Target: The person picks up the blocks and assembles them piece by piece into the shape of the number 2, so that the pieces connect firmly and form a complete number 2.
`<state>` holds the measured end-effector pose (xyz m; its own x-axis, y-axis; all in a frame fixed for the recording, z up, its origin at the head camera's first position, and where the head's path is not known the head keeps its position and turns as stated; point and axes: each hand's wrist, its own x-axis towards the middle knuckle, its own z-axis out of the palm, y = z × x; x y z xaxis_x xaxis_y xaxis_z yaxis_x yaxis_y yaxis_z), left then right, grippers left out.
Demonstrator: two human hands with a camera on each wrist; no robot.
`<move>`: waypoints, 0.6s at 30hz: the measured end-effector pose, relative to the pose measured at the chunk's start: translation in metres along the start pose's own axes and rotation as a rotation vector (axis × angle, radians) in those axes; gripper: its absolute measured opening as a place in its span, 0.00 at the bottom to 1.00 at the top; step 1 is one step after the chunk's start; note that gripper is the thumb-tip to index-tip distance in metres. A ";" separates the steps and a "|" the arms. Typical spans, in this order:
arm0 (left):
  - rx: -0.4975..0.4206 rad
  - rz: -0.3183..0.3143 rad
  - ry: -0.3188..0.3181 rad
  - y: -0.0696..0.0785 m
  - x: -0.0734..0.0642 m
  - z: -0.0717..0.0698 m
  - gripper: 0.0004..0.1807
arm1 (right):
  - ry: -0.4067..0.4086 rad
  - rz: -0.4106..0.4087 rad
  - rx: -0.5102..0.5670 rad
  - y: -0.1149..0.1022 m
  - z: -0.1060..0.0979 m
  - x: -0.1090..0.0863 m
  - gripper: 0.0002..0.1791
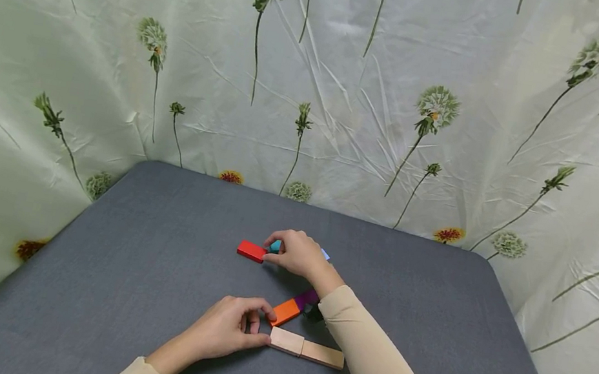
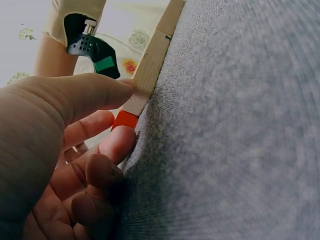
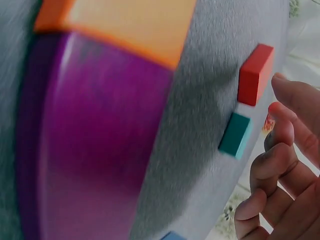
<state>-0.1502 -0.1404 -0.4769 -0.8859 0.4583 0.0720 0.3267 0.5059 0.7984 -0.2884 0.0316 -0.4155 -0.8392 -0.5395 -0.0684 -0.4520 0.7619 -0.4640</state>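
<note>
My left hand point(image 1: 227, 326) lies low on the table, its thumb against the left end of a plain wooden block point(image 1: 287, 341). Its index finger reaches the orange block point(image 1: 286, 312), and the other fingers are bent. In the left wrist view, the thumb tip meets the wooden block point(image 2: 145, 75) beside the orange end point(image 2: 125, 119). Farther back, my right hand point(image 1: 297, 253) hovers over a teal block point(image 1: 275, 246), thumb and index finger apart near the red block point(image 1: 251, 250). The right wrist view shows the red block point(image 3: 255, 75) and teal block point(image 3: 235, 135) with no fingers round them.
A second wooden block point(image 1: 322, 355) continues the row to the right. The purple block point(image 1: 308, 298) adjoins the orange one, below the right forearm. A light blue block point(image 1: 325, 254) shows partly behind the right hand. Flowered curtain point(image 1: 345, 122) borders the grey table point(image 1: 149, 242).
</note>
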 end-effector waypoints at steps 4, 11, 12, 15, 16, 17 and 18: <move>-0.003 -0.004 -0.003 0.001 0.000 0.000 0.14 | 0.002 -0.010 -0.025 -0.007 0.005 0.002 0.16; -0.007 0.002 -0.005 0.000 0.000 0.000 0.14 | 0.002 -0.010 -0.049 -0.011 0.010 0.005 0.17; -0.007 0.003 -0.006 0.000 0.000 0.000 0.14 | -0.001 -0.007 -0.051 -0.011 0.010 0.005 0.17; -0.008 0.003 -0.007 0.000 0.000 0.000 0.14 | -0.006 0.004 -0.058 -0.012 0.012 0.006 0.17; -0.009 0.002 -0.007 0.000 0.000 0.000 0.14 | -0.006 0.007 -0.061 -0.012 0.012 0.007 0.17; -0.008 0.002 -0.007 0.000 0.000 0.000 0.14 | -0.005 0.009 -0.062 -0.012 0.012 0.007 0.17; -0.007 0.002 -0.005 -0.001 0.000 0.000 0.14 | -0.003 0.012 -0.061 -0.012 0.012 0.007 0.17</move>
<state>-0.1505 -0.1408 -0.4772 -0.8834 0.4634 0.0705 0.3261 0.4995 0.8026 -0.2849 0.0139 -0.4212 -0.8436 -0.5315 -0.0765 -0.4599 0.7886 -0.4081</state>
